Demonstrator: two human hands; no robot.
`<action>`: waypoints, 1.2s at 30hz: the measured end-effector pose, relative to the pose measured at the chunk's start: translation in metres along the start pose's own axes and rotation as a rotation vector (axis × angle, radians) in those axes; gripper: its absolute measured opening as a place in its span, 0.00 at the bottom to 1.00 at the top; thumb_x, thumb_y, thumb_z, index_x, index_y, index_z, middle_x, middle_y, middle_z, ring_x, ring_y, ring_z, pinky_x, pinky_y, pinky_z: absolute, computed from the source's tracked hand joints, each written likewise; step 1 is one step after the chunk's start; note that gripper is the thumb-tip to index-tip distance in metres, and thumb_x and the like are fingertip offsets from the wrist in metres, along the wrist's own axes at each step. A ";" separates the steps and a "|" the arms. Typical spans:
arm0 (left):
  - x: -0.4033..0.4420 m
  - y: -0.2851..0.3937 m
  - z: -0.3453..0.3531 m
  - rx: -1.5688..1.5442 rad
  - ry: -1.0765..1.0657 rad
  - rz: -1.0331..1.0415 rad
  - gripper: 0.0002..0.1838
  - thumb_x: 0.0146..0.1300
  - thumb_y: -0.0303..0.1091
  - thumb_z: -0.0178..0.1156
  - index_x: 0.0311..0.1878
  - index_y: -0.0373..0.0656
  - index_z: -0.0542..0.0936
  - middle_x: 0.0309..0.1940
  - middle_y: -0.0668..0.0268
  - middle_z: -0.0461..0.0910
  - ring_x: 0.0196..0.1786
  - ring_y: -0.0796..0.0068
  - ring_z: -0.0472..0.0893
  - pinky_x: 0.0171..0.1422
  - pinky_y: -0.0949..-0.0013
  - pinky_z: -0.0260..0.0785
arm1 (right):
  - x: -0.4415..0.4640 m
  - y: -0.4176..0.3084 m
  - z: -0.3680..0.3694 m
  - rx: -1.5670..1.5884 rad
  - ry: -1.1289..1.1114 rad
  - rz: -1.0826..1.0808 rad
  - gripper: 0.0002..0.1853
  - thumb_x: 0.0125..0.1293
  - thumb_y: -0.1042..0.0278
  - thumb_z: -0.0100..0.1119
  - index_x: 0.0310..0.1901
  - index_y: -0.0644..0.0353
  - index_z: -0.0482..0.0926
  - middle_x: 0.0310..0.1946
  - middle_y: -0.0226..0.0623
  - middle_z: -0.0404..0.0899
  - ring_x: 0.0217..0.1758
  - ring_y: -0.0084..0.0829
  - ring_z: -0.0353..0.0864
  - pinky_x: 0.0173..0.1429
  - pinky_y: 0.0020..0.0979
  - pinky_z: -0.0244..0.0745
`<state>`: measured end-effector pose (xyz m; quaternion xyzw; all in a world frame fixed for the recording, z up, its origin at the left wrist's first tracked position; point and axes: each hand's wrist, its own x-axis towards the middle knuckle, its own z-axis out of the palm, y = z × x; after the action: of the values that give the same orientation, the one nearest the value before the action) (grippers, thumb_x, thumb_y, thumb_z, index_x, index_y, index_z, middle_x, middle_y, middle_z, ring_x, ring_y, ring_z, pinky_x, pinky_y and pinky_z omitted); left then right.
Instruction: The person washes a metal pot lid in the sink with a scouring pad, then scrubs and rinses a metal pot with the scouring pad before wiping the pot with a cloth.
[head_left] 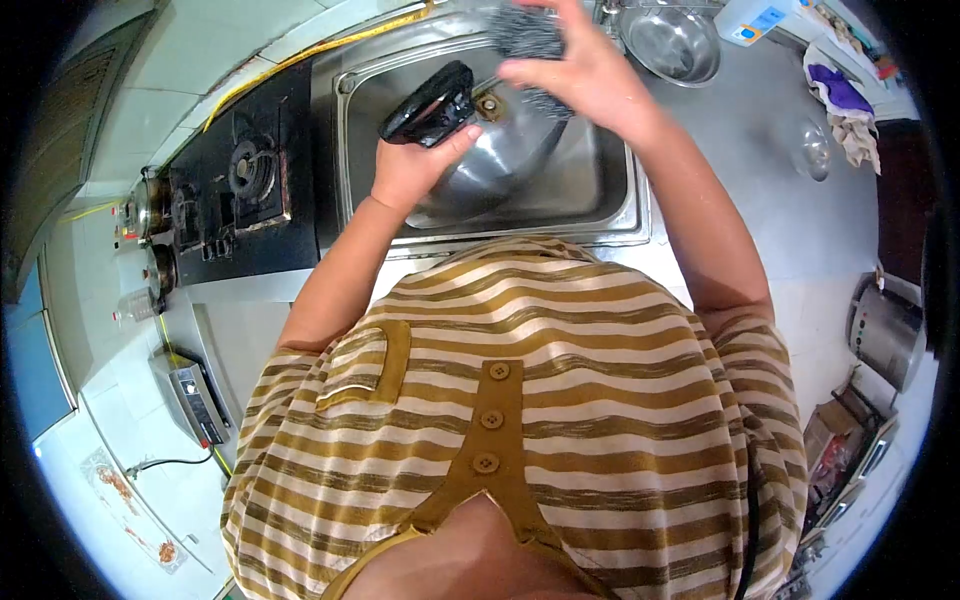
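My left hand (415, 165) is closed on the black looped handle of a shiny round metal pot (505, 160), which is tilted over the sink (600, 190). A bracket with a bolt shows where the handle meets the metal. Above the pot's far right side, my right hand (585, 80) grips a grey, stringy scouring pad (525, 35), smeared by motion. Part of the pad shows below the fingers too, against the pot. The pot covers much of the basin's floor.
A black gas stove (245, 170) stands left of the sink. On the right, the steel counter (730, 190) holds a metal bowl (672, 45), a clear glass item (812, 150) and cloths (845, 100). A yellow hose (320, 50) runs along the back wall.
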<state>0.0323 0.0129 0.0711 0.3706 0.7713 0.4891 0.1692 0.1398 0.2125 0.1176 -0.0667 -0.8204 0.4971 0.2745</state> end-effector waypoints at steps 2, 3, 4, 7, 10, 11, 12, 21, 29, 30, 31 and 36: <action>0.007 0.000 -0.007 -0.082 -0.023 -0.072 0.18 0.49 0.35 0.70 0.42 0.38 0.78 0.34 0.67 0.79 0.38 0.77 0.77 0.46 0.73 0.70 | -0.014 0.035 -0.004 0.000 0.030 0.150 0.34 0.48 0.55 0.69 0.54 0.61 0.66 0.45 0.49 0.75 0.50 0.39 0.75 0.56 0.34 0.68; 0.010 0.001 -0.010 -0.068 -0.022 -0.069 0.20 0.48 0.37 0.71 0.43 0.38 0.79 0.34 0.67 0.80 0.38 0.78 0.77 0.46 0.73 0.70 | -0.022 0.049 0.001 -0.001 0.063 0.310 0.33 0.48 0.55 0.69 0.53 0.61 0.67 0.45 0.49 0.75 0.50 0.40 0.76 0.56 0.35 0.68; 0.013 0.002 -0.011 -0.054 -0.022 -0.064 0.23 0.47 0.40 0.72 0.44 0.38 0.79 0.35 0.67 0.82 0.38 0.80 0.78 0.46 0.73 0.70 | -0.028 0.052 0.006 -0.001 0.067 0.310 0.33 0.48 0.55 0.69 0.53 0.61 0.67 0.45 0.49 0.75 0.50 0.40 0.76 0.56 0.35 0.68; 0.020 0.001 -0.006 -0.020 -0.008 0.019 0.23 0.48 0.40 0.71 0.45 0.38 0.79 0.37 0.66 0.81 0.39 0.79 0.77 0.48 0.73 0.69 | -0.034 0.056 0.024 -0.057 0.100 0.185 0.24 0.50 0.57 0.67 0.47 0.59 0.73 0.45 0.44 0.75 0.49 0.45 0.74 0.55 0.36 0.68; 0.023 -0.002 -0.004 0.011 -0.039 0.030 0.25 0.48 0.42 0.71 0.47 0.39 0.78 0.39 0.66 0.81 0.40 0.77 0.77 0.49 0.72 0.69 | -0.032 0.052 0.043 -0.208 0.080 -0.159 0.19 0.52 0.63 0.64 0.46 0.57 0.75 0.47 0.40 0.73 0.53 0.39 0.71 0.57 0.34 0.66; 0.025 -0.001 -0.002 -0.020 -0.039 0.029 0.25 0.48 0.42 0.71 0.47 0.39 0.78 0.39 0.65 0.81 0.40 0.78 0.77 0.49 0.72 0.69 | -0.030 0.048 0.046 -0.252 0.017 -0.246 0.18 0.50 0.68 0.62 0.45 0.59 0.74 0.46 0.41 0.71 0.52 0.42 0.69 0.57 0.35 0.65; 0.026 0.000 -0.001 -0.051 -0.040 0.027 0.25 0.47 0.43 0.71 0.47 0.39 0.78 0.39 0.65 0.81 0.40 0.78 0.77 0.49 0.72 0.69 | -0.029 0.044 0.049 -0.252 0.022 -0.241 0.18 0.50 0.68 0.62 0.45 0.59 0.74 0.46 0.41 0.71 0.52 0.42 0.69 0.57 0.35 0.65; 0.024 -0.001 -0.005 -0.039 -0.025 -0.002 0.27 0.47 0.43 0.71 0.49 0.38 0.77 0.40 0.65 0.80 0.42 0.78 0.77 0.50 0.72 0.68 | -0.042 0.114 0.019 -0.397 0.063 -0.063 0.12 0.53 0.73 0.56 0.42 0.61 0.74 0.43 0.42 0.75 0.50 0.44 0.71 0.57 0.38 0.66; 0.030 0.000 -0.005 0.061 -0.026 -0.002 0.26 0.46 0.39 0.72 0.49 0.38 0.78 0.41 0.63 0.80 0.42 0.78 0.77 0.50 0.73 0.69 | -0.049 0.043 0.062 -0.188 0.062 -0.193 0.25 0.56 0.67 0.57 0.56 0.59 0.68 0.59 0.45 0.66 0.60 0.47 0.65 0.64 0.40 0.60; 0.029 0.003 -0.004 0.020 -0.027 0.014 0.26 0.47 0.38 0.72 0.49 0.38 0.77 0.41 0.63 0.80 0.42 0.78 0.77 0.50 0.73 0.68 | -0.053 0.034 0.069 -0.199 0.052 -0.182 0.27 0.55 0.66 0.57 0.58 0.58 0.67 0.61 0.44 0.64 0.61 0.46 0.64 0.66 0.40 0.57; 0.028 0.005 -0.003 -0.025 -0.032 0.034 0.26 0.47 0.38 0.72 0.49 0.37 0.77 0.41 0.63 0.80 0.42 0.78 0.76 0.50 0.73 0.68 | -0.057 0.031 0.067 -0.325 0.046 -0.187 0.26 0.55 0.66 0.57 0.57 0.58 0.68 0.60 0.43 0.65 0.61 0.46 0.64 0.66 0.40 0.57; 0.016 -0.012 -0.011 -0.069 -0.011 -0.061 0.28 0.47 0.38 0.72 0.50 0.35 0.76 0.41 0.64 0.79 0.43 0.75 0.76 0.51 0.72 0.67 | -0.054 0.079 0.046 -0.480 0.042 -0.209 0.22 0.55 0.66 0.57 0.53 0.57 0.71 0.58 0.40 0.67 0.60 0.44 0.65 0.66 0.39 0.57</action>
<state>0.0092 0.0149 0.0672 0.3436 0.7638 0.5082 0.2008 0.1489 0.1957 0.0128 -0.0553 -0.9113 0.2559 0.3178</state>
